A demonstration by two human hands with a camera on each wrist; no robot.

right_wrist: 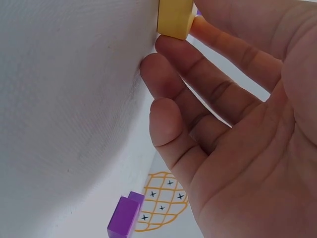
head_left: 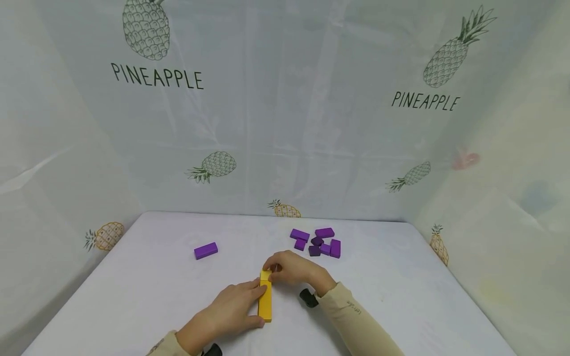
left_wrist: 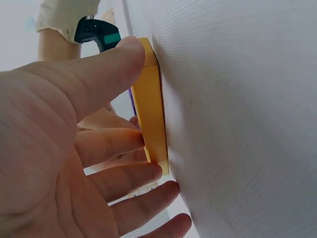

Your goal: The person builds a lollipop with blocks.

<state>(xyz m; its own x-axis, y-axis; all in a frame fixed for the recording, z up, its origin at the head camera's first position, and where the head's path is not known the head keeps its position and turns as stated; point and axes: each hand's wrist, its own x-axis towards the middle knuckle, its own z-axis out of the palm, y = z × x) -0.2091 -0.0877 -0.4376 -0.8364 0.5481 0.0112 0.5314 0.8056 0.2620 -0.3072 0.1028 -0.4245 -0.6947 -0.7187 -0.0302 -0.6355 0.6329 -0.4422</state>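
A long yellow block [head_left: 265,305] lies on the table, pointing away from me. A shorter yellow block [head_left: 265,275] stands in line with its far end. My left hand [head_left: 233,307] holds the long block, thumb at the near end and index finger reaching over its top. In the left wrist view the other fingers spread along the side of the yellow block [left_wrist: 151,109]. My right hand [head_left: 291,268] pinches the shorter block between thumb and index finger. Its remaining fingers bend loosely close to the tabletop in the right wrist view, beside the yellow block [right_wrist: 173,22].
Several purple blocks [head_left: 335,248] of different shapes form a loose group beyond my right hand. One oblong purple block [head_left: 206,250] lies alone at the back left. The white tabletop [head_left: 401,296] ends at a hanging pineapple-print cloth [head_left: 285,123].
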